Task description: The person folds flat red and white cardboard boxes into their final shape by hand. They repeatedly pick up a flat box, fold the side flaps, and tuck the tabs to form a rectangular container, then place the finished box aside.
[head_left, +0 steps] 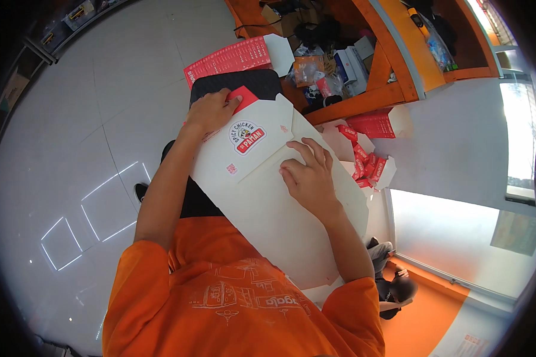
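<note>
A large white cardboard box blank [307, 232] lies across my lap. Over its far left part sits a white panel [217, 156] with a round printed emblem and a red flap [242, 98] at its far edge. My left hand [211, 114] is closed on that red flap, its thumb pressed on top. Curved over the white card is my right hand [312, 178], fingers spread with nothing visible in them. Its fingertips rest near the printed panel's right edge. Part of a black padded seat [238, 82] shows beyond the card.
A red printed carton [229, 61] lies beyond the seat. Orange shelving [393, 65] holds bags and boxes at the far right. Several folded red and white cartons [369, 163] are piled to the right. Another person [390, 288] sits at the lower right.
</note>
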